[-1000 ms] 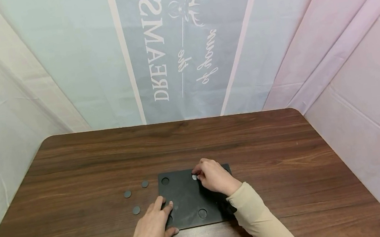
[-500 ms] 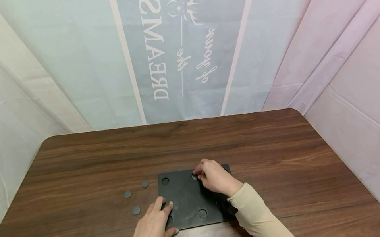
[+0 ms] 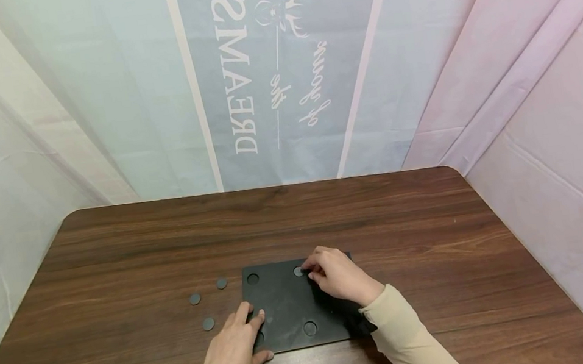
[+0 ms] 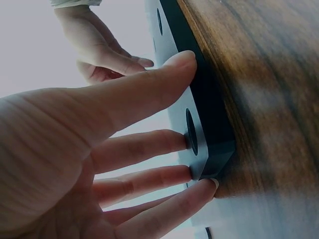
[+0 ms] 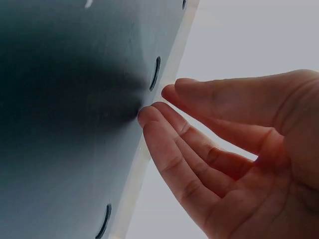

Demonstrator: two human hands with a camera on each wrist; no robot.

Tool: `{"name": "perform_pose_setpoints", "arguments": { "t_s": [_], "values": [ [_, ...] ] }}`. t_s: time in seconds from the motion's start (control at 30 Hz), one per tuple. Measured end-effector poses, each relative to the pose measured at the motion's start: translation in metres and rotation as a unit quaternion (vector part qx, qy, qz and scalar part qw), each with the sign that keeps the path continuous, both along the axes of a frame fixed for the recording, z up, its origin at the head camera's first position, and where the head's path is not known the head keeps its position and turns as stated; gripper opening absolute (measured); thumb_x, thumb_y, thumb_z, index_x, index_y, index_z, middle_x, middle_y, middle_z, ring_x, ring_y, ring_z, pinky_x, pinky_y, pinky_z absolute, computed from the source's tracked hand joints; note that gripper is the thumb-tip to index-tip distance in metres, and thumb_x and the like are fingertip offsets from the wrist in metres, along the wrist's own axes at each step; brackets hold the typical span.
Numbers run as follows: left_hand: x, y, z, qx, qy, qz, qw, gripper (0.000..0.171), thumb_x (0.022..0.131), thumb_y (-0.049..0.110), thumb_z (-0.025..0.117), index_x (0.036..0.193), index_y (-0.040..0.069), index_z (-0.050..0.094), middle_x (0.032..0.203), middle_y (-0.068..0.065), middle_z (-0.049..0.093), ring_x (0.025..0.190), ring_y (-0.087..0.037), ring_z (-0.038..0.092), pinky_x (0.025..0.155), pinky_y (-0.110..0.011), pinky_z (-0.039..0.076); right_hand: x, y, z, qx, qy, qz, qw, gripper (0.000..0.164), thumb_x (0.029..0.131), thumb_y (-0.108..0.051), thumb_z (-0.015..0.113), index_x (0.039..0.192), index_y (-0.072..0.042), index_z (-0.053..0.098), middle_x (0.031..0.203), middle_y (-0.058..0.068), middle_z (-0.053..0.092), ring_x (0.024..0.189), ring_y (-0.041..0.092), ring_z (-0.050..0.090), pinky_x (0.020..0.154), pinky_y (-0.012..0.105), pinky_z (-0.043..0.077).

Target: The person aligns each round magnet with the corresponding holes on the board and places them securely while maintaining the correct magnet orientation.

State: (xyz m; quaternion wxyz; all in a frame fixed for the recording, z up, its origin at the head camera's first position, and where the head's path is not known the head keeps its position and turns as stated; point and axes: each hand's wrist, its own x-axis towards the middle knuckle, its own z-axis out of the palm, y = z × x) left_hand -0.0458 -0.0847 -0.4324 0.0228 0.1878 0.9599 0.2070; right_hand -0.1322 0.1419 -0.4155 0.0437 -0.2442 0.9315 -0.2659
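A flat black board with round recesses lies near the table's front. My left hand rests at its left front corner, thumb along the front edge and fingers extended on the top and left side, as the left wrist view shows. In the far middle recess lies a small grey disc. Just right of that disc, my right hand hovers with bent, parted fingers, holding nothing. In the right wrist view, the right fingers are near the board's edge. The right hand and sleeve hide the board's right part.
Three loose grey discs, a far one, a left one and a near one, lie left of the board. A far-left recess looks dark; a near middle recess looks greyer. Cloth hangs behind the brown table.
The right fingers have let go of the grey disc, which now lies flat in the far middle recess. The right hand has shifted slightly right. The left hand has stayed put.
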Motion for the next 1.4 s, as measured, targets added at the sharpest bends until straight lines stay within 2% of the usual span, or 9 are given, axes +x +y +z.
{"name": "perform_pose_setpoints", "arguments": {
  "t_s": [0.3,0.63,1.1,1.4],
  "values": [
    [0.000,-0.002,0.002,0.004,0.010,0.002,0.9999,0.063,0.065,0.027,0.087,0.118,0.000,0.067,0.117,-0.013,0.055,0.095,-0.027,0.060,0.062,-0.037,0.053,0.008,0.010,0.002,0.013,0.014,-0.010,1.000,0.017,0.089,-0.001,0.064,0.104,0.000,0.071,0.092,0.007,0.062,0.079,0.016,0.061,0.069,0.028,0.052],
    [-0.002,-0.003,0.004,0.008,0.005,0.003,1.0000,0.063,0.065,0.027,0.087,0.118,0.000,0.067,0.117,-0.013,0.056,0.095,-0.027,0.059,0.062,-0.038,0.052,0.013,0.018,0.003,0.013,0.039,-0.010,0.999,0.015,0.087,-0.003,0.066,0.100,-0.001,0.072,0.088,0.006,0.062,0.075,0.013,0.060,0.066,0.025,0.050],
    [-0.005,-0.004,0.008,0.006,0.004,-0.002,1.0000,0.063,0.065,0.027,0.087,0.118,0.000,0.067,0.116,-0.013,0.056,0.095,-0.027,0.060,0.063,-0.038,0.053,0.026,0.033,0.009,0.016,0.033,-0.023,0.999,0.013,0.089,-0.004,0.065,0.097,-0.004,0.075,0.091,0.002,0.063,0.075,0.011,0.059,0.063,0.023,0.048],
    [-0.007,-0.005,0.010,0.005,0.002,-0.001,1.0000,0.063,0.065,0.027,0.087,0.118,0.000,0.067,0.116,-0.013,0.056,0.094,-0.026,0.060,0.063,-0.037,0.053,0.033,0.042,0.011,0.029,0.036,-0.032,0.998,0.013,0.087,-0.006,0.068,0.098,-0.003,0.075,0.094,0.004,0.063,0.078,0.017,0.062,0.064,0.024,0.050]
  ]
}}
